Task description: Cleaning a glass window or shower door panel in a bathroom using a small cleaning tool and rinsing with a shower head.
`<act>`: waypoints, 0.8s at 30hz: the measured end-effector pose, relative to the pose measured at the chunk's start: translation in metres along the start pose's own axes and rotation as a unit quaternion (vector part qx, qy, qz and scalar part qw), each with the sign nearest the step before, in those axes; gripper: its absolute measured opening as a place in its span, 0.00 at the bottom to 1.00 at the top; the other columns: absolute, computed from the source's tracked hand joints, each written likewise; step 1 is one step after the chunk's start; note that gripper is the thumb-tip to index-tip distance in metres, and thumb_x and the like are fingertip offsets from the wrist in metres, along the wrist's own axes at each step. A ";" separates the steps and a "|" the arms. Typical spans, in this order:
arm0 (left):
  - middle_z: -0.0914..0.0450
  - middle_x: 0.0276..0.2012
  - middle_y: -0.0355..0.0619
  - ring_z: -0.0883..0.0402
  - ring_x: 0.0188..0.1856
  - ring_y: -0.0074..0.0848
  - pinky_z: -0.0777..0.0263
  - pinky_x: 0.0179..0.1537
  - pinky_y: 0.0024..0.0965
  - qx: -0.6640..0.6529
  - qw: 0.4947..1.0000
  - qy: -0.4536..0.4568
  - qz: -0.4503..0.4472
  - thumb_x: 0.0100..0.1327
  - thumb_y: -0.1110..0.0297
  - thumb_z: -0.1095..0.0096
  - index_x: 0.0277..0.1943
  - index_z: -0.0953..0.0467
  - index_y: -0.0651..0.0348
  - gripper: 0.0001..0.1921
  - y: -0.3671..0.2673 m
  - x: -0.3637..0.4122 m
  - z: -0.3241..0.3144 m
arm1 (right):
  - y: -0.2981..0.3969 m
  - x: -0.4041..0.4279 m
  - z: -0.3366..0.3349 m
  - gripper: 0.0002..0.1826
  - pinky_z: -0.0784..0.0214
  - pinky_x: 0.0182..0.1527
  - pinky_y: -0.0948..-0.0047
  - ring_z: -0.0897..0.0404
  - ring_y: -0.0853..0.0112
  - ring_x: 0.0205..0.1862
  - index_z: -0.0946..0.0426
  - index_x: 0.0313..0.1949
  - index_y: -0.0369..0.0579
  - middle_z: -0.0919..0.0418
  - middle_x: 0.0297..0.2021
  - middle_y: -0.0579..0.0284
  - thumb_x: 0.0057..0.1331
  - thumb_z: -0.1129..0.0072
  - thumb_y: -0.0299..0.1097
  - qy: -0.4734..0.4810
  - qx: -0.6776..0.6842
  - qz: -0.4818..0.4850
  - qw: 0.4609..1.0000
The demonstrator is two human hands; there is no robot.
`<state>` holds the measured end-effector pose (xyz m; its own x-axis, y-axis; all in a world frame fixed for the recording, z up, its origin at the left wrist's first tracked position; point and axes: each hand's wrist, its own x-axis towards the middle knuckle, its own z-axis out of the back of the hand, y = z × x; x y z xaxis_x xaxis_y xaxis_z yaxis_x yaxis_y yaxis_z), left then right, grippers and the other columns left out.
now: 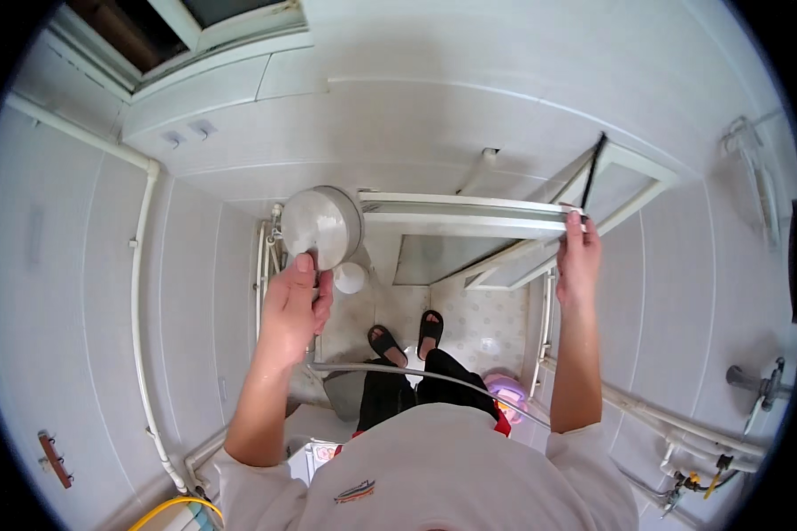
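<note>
My left hand (297,295) grips the handle of a large round hand shower head (319,226), thumb on top near its disc. From below this hand, a grey shower hose (412,373) curves off to the right, across the front of my body. My right hand (579,255) holds the upper right corner of a white-framed glass window sash (465,216), which stands upright before me. Part of the sash's glass pane (448,255) shows below its top rail. The shower head overlaps the view of the rail's left end. No water spray can be made out.
Another white-framed glass sash (637,176) with a black strip leans by the right corner. A white round container (351,277) stands on the patterned floor (485,315). Pipes (147,265) line the walls. A wall faucet (764,385) is at right; a purple plastic item (505,390) lies low.
</note>
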<state>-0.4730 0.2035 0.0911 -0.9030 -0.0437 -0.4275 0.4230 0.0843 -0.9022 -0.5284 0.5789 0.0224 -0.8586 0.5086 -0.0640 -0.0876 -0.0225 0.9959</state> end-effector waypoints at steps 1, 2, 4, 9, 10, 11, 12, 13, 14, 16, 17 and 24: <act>0.40 0.16 0.33 0.44 0.14 0.16 0.50 0.17 0.24 0.011 1.000 0.021 -0.018 0.75 0.39 0.60 0.32 0.32 0.58 0.28 -0.011 -0.002 -0.009 | -0.005 0.003 0.006 0.20 0.59 0.18 0.84 0.46 0.90 0.18 0.25 0.54 0.44 0.35 0.23 0.79 0.73 0.42 0.45 0.031 -0.004 0.022 0.999; 0.39 0.16 0.34 0.43 0.15 0.16 0.48 0.17 0.23 0.013 0.998 0.050 -0.023 0.76 0.41 0.59 0.33 0.32 0.59 0.27 -0.019 -0.001 -0.016 | -0.015 0.006 0.014 0.21 0.59 0.18 0.84 0.46 0.90 0.18 0.27 0.59 0.44 0.36 0.24 0.80 0.74 0.45 0.42 0.052 0.008 0.023 0.998; 0.39 0.17 0.33 0.43 0.16 0.15 0.48 0.18 0.23 0.043 0.997 0.063 -0.022 0.76 0.43 0.59 0.33 0.32 0.59 0.26 -0.026 -0.002 -0.036 | -0.014 0.001 0.014 0.21 0.50 0.29 0.84 0.40 0.88 0.29 0.24 0.58 0.45 0.24 0.37 0.77 0.69 0.36 0.37 0.102 0.107 -0.018 0.989; 0.38 0.19 0.33 0.43 0.18 0.14 0.49 0.19 0.22 0.111 0.986 0.120 -0.026 0.77 0.45 0.59 0.35 0.31 0.58 0.24 -0.026 0.017 -0.097 | -0.041 0.031 0.009 0.24 0.36 0.47 0.82 0.30 0.83 0.42 0.28 0.60 0.40 0.24 0.44 0.71 0.67 0.34 0.33 0.100 0.088 0.058 0.989; 0.38 0.19 0.32 0.43 0.18 0.14 0.49 0.20 0.22 0.113 0.985 0.123 -0.033 0.77 0.44 0.58 0.35 0.31 0.58 0.25 -0.024 0.025 -0.107 | -0.043 0.037 0.004 0.24 0.36 0.47 0.82 0.30 0.83 0.42 0.28 0.60 0.40 0.24 0.44 0.71 0.67 0.34 0.33 0.094 0.092 0.060 0.989; 0.38 0.19 0.32 0.43 0.18 0.13 0.50 0.20 0.22 0.115 0.985 0.125 -0.040 0.76 0.43 0.58 0.35 0.30 0.57 0.25 -0.025 0.030 -0.119 | -0.044 0.044 -0.001 0.24 0.36 0.51 0.80 0.29 0.81 0.45 0.29 0.60 0.39 0.24 0.46 0.69 0.67 0.35 0.32 0.101 0.100 0.071 0.987; 0.38 0.20 0.31 0.43 0.18 0.13 0.51 0.20 0.22 0.107 0.986 0.125 -0.032 0.75 0.41 0.58 0.34 0.31 0.57 0.26 -0.028 0.032 -0.130 | -0.046 0.049 -0.007 0.24 0.37 0.56 0.79 0.29 0.79 0.49 0.29 0.60 0.38 0.23 0.48 0.67 0.67 0.35 0.31 0.111 0.109 0.080 0.985; 0.38 0.20 0.31 0.43 0.18 0.13 0.51 0.20 0.22 0.112 0.985 0.124 -0.034 0.75 0.41 0.58 0.34 0.31 0.57 0.26 -0.030 0.035 -0.138 | -0.037 0.050 -0.013 0.24 0.37 0.56 0.79 0.29 0.79 0.49 0.29 0.60 0.38 0.23 0.48 0.67 0.67 0.35 0.31 0.109 0.114 0.081 0.984; 0.39 0.19 0.31 0.43 0.18 0.13 0.51 0.20 0.22 0.102 0.987 0.119 -0.043 0.75 0.40 0.57 0.34 0.31 0.56 0.26 -0.030 0.039 -0.145 | -0.027 0.051 -0.018 0.24 0.37 0.55 0.79 0.29 0.79 0.49 0.30 0.60 0.38 0.23 0.47 0.66 0.67 0.35 0.31 0.123 0.113 0.076 0.983; 0.39 0.19 0.31 0.43 0.18 0.13 0.50 0.20 0.21 0.094 0.986 0.122 -0.056 0.74 0.39 0.57 0.33 0.32 0.56 0.27 -0.031 0.047 -0.161 | -0.025 0.067 -0.019 0.23 0.36 0.55 0.79 0.27 0.79 0.50 0.31 0.61 0.38 0.22 0.47 0.65 0.68 0.37 0.29 0.140 0.111 0.068 0.982; 0.38 0.19 0.31 0.43 0.19 0.14 0.50 0.20 0.22 0.083 0.988 0.120 -0.056 0.75 0.40 0.58 0.33 0.31 0.56 0.26 -0.031 0.050 -0.167 | -0.024 0.074 -0.021 0.23 0.36 0.55 0.79 0.27 0.79 0.50 0.31 0.61 0.38 0.22 0.47 0.65 0.68 0.37 0.29 0.137 0.114 0.072 0.981; 0.38 0.19 0.31 0.42 0.19 0.14 0.49 0.21 0.22 0.093 0.992 0.080 -0.038 0.75 0.40 0.58 0.31 0.31 0.55 0.27 -0.030 0.058 -0.185 | -0.026 0.101 -0.032 0.23 0.36 0.52 0.80 0.27 0.80 0.48 0.30 0.59 0.39 0.21 0.46 0.65 0.68 0.36 0.33 0.172 0.138 0.108 0.969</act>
<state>-0.5524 0.3824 0.1040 -0.9268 0.1176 -0.3568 0.3465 -0.0992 -0.9328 -0.6289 0.6038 -0.0122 -0.9636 0.1989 0.1785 0.2113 0.1578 0.9646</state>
